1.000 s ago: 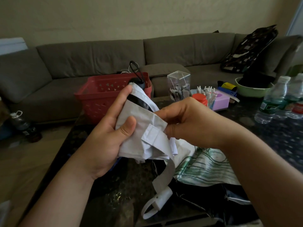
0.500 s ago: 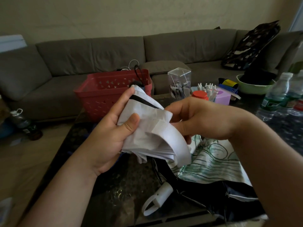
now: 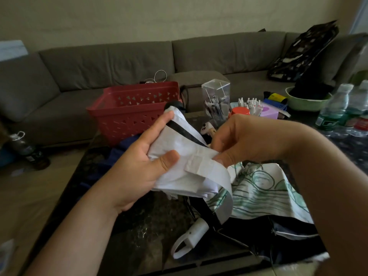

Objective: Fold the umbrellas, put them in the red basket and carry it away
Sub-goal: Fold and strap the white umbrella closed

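- Left hand clenched round white folded umbrella, long axis slanting up-left toward red basket beyond
- Right hand pinching closure strap

- red basket: open top, nothing visible inside from this angle; top access free.
- Near side of basket: both hands block it, left hand and right hand, gripping the white umbrella just in front.
- Right of basket: clear plastic box, orange lid, pen tray crowd that side.
- Far right of basket: water bottles, green bowl.
- Near-right of basket: green-patterned umbrella sprawled on the dark table.
- Near-left of basket: bare table strip.
- Behind basket: sofa, cable by the rim.
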Demonstrator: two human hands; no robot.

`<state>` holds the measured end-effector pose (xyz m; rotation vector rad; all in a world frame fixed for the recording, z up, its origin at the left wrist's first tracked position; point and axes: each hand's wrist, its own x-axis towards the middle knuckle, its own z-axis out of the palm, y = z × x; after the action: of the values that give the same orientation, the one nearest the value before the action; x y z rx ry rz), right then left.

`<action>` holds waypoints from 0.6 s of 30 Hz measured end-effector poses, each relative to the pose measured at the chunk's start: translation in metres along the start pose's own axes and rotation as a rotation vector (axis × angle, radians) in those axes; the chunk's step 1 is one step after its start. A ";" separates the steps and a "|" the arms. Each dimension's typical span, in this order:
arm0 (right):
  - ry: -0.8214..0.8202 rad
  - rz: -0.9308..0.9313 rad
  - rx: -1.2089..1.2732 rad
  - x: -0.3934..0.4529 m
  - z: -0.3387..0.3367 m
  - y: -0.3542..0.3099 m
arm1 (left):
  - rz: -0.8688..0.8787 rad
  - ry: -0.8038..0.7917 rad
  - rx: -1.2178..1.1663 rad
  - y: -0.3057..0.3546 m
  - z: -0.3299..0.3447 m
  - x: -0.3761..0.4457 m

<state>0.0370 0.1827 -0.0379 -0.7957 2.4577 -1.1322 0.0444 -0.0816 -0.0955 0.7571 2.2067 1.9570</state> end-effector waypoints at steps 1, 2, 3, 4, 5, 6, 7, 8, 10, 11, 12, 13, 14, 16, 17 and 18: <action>0.009 0.017 0.020 0.000 0.001 0.002 | 0.011 0.007 0.007 0.000 -0.001 0.000; 0.020 0.027 0.033 0.001 0.002 0.003 | 0.019 0.017 0.007 0.001 0.000 0.000; 0.034 0.027 0.054 0.003 0.004 0.004 | 0.023 0.028 -0.007 0.001 0.002 0.001; 0.051 0.015 0.092 0.005 0.006 0.005 | 0.022 0.043 -0.029 0.002 0.006 0.001; 0.068 -0.005 0.147 0.007 0.009 0.006 | 0.026 0.059 -0.045 0.002 0.009 0.002; 0.089 -0.029 0.209 0.009 0.012 0.007 | 0.041 0.078 -0.048 0.003 0.011 0.002; 0.110 -0.047 0.266 0.010 0.014 0.009 | 0.065 0.099 -0.042 0.003 0.010 0.002; 0.125 -0.056 0.311 0.011 0.016 0.010 | 0.091 0.118 -0.043 0.003 0.009 0.003; 0.143 -0.063 0.367 0.013 0.019 0.015 | 0.128 0.123 -0.098 0.002 0.007 0.002; 0.147 -0.063 0.397 0.013 0.020 0.017 | 0.136 0.105 -0.149 0.001 0.007 0.001; 0.142 -0.059 0.431 0.015 0.021 0.019 | 0.136 0.081 -0.207 0.001 0.008 0.001; 0.130 -0.053 0.467 0.016 0.022 0.020 | 0.126 0.062 -0.270 0.000 0.009 0.000; 0.116 -0.045 0.499 0.017 0.024 0.021 | 0.110 0.053 -0.331 0.000 0.012 0.000; 0.111 -0.045 0.561 0.019 0.025 0.024 | 0.087 0.074 -0.426 0.003 0.017 0.000; 0.126 -0.055 0.592 0.020 0.025 0.025 | 0.079 0.100 -0.468 0.005 0.019 0.001; 0.150 -0.066 0.621 0.021 0.026 0.025 | 0.070 0.127 -0.515 0.007 0.020 0.001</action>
<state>0.0245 0.1682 -0.0746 -0.6108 1.9938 -1.8976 0.0530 -0.0627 -0.0920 0.6491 1.6198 2.5101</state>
